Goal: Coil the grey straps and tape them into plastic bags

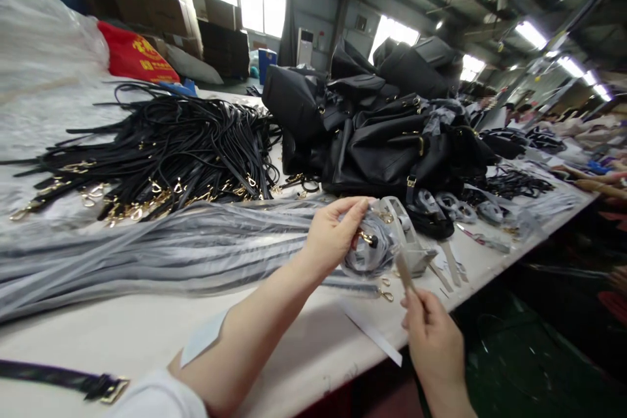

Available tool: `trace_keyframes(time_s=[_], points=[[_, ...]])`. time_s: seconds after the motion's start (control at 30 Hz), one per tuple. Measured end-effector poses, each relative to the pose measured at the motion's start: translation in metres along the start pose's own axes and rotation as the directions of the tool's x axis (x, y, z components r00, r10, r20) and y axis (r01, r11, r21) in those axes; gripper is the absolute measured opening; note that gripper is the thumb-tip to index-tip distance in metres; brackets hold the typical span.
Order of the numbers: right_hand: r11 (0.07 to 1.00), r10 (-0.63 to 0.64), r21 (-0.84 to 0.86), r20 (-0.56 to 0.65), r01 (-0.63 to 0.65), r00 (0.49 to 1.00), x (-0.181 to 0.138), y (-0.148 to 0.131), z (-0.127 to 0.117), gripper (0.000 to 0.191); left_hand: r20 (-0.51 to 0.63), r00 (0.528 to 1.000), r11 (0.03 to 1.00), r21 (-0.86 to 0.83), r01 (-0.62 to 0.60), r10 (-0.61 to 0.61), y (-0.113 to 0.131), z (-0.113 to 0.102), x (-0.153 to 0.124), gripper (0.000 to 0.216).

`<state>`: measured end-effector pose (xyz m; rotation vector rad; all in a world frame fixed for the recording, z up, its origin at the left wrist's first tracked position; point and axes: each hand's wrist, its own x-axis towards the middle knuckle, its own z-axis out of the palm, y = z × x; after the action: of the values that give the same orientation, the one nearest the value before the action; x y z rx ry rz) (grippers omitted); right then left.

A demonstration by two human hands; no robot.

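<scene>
My left hand [333, 235] is closed on a coiled strap [369, 251] in clear plastic wrap, with a gold clasp and a black end showing at its middle. Just beside the coil stands a pale, translucent tape dispenser [418, 258]. Between the thumb and fingers of my right hand [434, 339] is a narrow brownish strip [405, 272], its upper end close to the coil and the dispenser. Whether the strip touches the coil I cannot tell. Below the coil, gold clasps [386, 294] of another wrapped strap lie on the white table [304, 353].
Long plastic-wrapped straps [147, 261] stretch across the table's left side. Behind them lies a heap of black straps [186, 144] with gold hardware. Black bags [382, 137] are piled at the back. Wrapped coils [455, 206], flat strips [451, 264] and a buckled black strap [63, 379] also lie here.
</scene>
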<state>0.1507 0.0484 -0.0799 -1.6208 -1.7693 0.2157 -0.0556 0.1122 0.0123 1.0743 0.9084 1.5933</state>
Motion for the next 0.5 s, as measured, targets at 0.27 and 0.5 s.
trace_keyframes(time_s=[0.27,0.5], points=[[0.647,0.288,0.583,0.409,-0.491,0.866,-0.015,-0.04,-0.035,0.053,0.127,0.98,0.921,0.342,-0.187,0.151,-0.024,0.015,-0.012,0.029],[0.544,0.298,0.565,0.561,-0.62,0.772,-0.019,-0.039,-0.03,0.059,0.376,0.837,0.586,0.599,-0.546,0.397,-0.018,0.016,-0.032,0.03]])
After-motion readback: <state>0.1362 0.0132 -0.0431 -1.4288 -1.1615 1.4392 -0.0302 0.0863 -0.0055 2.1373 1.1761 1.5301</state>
